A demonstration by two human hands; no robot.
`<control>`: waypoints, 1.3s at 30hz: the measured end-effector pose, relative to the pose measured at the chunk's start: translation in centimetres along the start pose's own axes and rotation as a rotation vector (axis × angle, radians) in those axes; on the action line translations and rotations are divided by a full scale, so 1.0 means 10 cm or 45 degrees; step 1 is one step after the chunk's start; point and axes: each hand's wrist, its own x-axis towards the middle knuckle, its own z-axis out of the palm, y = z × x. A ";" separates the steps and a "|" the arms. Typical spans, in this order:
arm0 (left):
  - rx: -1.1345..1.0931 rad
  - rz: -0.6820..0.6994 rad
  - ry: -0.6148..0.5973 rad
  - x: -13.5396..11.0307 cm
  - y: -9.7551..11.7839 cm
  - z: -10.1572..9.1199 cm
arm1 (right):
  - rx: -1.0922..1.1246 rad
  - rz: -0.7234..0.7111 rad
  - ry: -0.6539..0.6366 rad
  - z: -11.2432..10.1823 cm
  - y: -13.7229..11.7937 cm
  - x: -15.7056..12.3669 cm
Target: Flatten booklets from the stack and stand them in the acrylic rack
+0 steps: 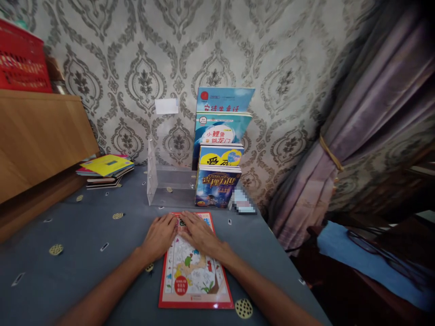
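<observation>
A thin children's book [200, 271] with a red border and a drawn, partly coloured cover lies flat on the table in front of me. Across its top part rest both hands, side by side. My left hand [161, 233] lies on the upper left of the cover with its fingers stretched out. Beside it, my right hand [197, 228] lies flat on the upper right, fingers extended too. The hands hide much of the title. Just beyond the book stands a clear acrylic book rack [151, 176], its right side holding several upright books [217, 188] in stepped rows.
A stack of books with a yellow one [108, 165] on top lies at the left, beside a wooden cabinet [41, 140] carrying a red basket [22, 61]. A blurred-out item [243, 201] lies right of the rack. A tied curtain [316, 154] hangs beyond the table's right edge.
</observation>
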 end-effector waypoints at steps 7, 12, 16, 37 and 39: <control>0.006 0.028 0.102 0.00 -0.04 0.08 | -0.058 0.088 0.078 -0.04 0.34 -0.20; -0.026 0.018 0.115 -0.02 -0.05 0.11 | -0.043 0.160 0.131 -0.11 0.51 -0.39; -0.036 0.015 0.118 -0.02 -0.07 0.12 | 0.039 0.207 0.199 -0.15 0.59 -0.48; -0.035 0.175 -0.057 0.37 0.23 0.06 | 0.229 0.131 0.315 -0.06 0.81 -0.46; -0.045 0.192 -0.064 0.45 0.30 0.09 | 0.215 0.129 0.310 -0.08 0.79 -0.46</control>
